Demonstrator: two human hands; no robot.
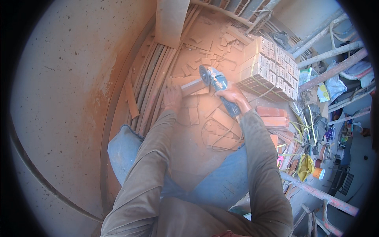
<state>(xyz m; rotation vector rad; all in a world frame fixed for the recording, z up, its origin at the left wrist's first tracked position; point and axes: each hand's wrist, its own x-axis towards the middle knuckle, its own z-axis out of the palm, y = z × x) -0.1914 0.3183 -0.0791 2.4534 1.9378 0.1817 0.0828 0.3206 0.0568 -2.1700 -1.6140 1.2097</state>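
Observation:
My right hand (232,96) is wrapped around a blue angle grinder (219,81), its fingers closed on the body. The grinder's round disc (204,75) is at the right end of a narrow reddish tile piece (192,87); whether it touches or spins I cannot tell. On the left end of that piece, my left hand (172,98) holds it down, with the fingers partly hidden by dust haze. Broken tile pieces (193,115) lie on the dusty floor just below. A thin cord (226,149) loops over more tile offcuts (219,141) near my right forearm.
Strapped tile stacks (272,67) stand to the right, with loose red tiles (272,117) nearer me. Long pipes (152,85) lie along the wall (75,98) at left, by a pale post (170,23). Metal scaffold frames (331,75) and clutter fill the right side.

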